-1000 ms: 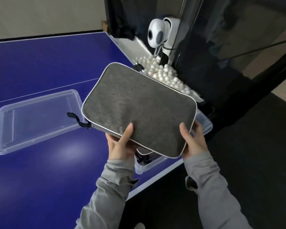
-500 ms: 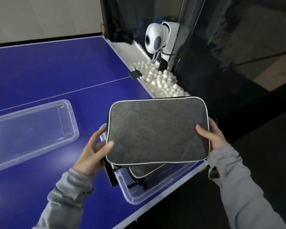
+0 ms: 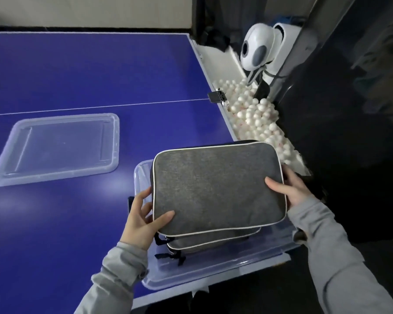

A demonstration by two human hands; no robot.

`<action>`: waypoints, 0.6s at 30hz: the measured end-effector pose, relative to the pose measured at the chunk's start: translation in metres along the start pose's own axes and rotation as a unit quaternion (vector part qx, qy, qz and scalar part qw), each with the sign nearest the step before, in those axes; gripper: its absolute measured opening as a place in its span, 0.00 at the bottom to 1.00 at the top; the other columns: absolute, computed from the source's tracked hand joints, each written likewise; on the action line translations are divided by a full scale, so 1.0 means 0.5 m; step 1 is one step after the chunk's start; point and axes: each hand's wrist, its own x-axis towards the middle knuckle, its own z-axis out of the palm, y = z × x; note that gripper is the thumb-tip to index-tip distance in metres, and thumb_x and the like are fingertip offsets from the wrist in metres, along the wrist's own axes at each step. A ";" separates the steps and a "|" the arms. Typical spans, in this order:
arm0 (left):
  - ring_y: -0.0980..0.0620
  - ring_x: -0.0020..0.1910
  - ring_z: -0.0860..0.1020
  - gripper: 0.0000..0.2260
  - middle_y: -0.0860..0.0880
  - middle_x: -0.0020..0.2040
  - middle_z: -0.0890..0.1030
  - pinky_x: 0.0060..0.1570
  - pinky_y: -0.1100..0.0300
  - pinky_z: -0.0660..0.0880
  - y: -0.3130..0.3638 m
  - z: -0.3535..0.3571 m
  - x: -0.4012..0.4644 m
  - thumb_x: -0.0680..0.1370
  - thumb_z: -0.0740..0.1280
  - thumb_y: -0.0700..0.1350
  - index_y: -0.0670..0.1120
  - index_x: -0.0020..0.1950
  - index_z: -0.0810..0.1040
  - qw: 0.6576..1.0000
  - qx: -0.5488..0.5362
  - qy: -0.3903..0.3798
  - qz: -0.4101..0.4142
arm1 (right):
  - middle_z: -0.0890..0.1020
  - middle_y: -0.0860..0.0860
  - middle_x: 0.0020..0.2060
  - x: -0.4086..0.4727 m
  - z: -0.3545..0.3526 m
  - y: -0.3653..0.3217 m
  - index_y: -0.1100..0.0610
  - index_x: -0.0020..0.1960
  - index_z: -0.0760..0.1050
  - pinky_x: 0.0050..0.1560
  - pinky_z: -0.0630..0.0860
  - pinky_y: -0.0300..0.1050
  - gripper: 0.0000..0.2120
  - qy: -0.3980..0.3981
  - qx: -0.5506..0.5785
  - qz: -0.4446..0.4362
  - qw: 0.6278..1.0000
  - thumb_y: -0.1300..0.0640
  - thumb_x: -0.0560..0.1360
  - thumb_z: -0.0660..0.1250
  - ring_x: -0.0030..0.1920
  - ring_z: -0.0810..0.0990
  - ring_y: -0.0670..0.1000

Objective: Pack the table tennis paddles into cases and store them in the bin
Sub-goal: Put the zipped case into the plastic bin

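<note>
A: Nearest, the left hand (image 3: 143, 217) and right hand (image 3: 289, 189): why one at each short end of the case (image 3: 218, 189)?
B: Each pinches the case, thumb on top and fingers below. That keeps it level over the bin (image 3: 213, 271), probably so it goes in flat.
A: And beneath it?
B: A second case (image 3: 209, 242) already lies in the bin at the table's (image 3: 77, 75) near corner; the held one sits just above it, offset, not yet let go.
A: Farther off?
B: The lid (image 3: 55, 148) lies on the table to the left, likely parked there to leave the bin open. Beyond the table edge, white balls (image 3: 254, 114) fill a trough under a white machine (image 3: 259, 48)
</note>
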 end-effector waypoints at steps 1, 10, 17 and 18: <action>0.56 0.41 0.83 0.27 0.52 0.42 0.85 0.38 0.64 0.79 -0.009 0.008 -0.003 0.69 0.70 0.28 0.56 0.56 0.72 1.000 -0.002 0.011 -0.002 | 0.82 0.52 0.46 0.013 -0.003 -0.002 0.55 0.60 0.71 0.42 0.80 0.39 0.19 -0.012 -0.009 0.001 1.000 0.69 0.72 0.65 0.42 0.83 0.47; 0.49 0.42 0.78 0.28 0.47 0.46 0.79 0.33 0.67 0.79 -0.091 0.042 0.007 0.69 0.69 0.26 0.45 0.64 0.68 0.994 0.041 0.092 -0.042 | 0.81 0.56 0.51 0.076 -0.014 0.080 0.57 0.57 0.73 0.57 0.74 0.46 0.17 -0.034 -0.218 0.014 0.975 0.62 0.70 0.72 0.50 0.79 0.53; 0.44 0.49 0.75 0.31 0.40 0.57 0.76 0.49 0.51 0.76 -0.125 0.041 0.035 0.69 0.69 0.25 0.42 0.69 0.66 0.985 0.093 0.111 -0.089 | 0.81 0.57 0.52 0.086 -0.011 0.157 0.58 0.54 0.73 0.55 0.73 0.45 0.18 -0.020 -0.269 0.045 0.962 0.60 0.67 0.75 0.52 0.79 0.55; 0.45 0.50 0.75 0.31 0.40 0.58 0.76 0.50 0.50 0.75 -0.127 0.041 0.040 0.69 0.70 0.26 0.42 0.69 0.67 0.983 0.110 0.114 -0.092 | 0.81 0.57 0.53 0.087 -0.010 0.161 0.58 0.54 0.72 0.56 0.73 0.46 0.19 -0.020 -0.280 0.046 0.959 0.59 0.67 0.76 0.53 0.79 0.56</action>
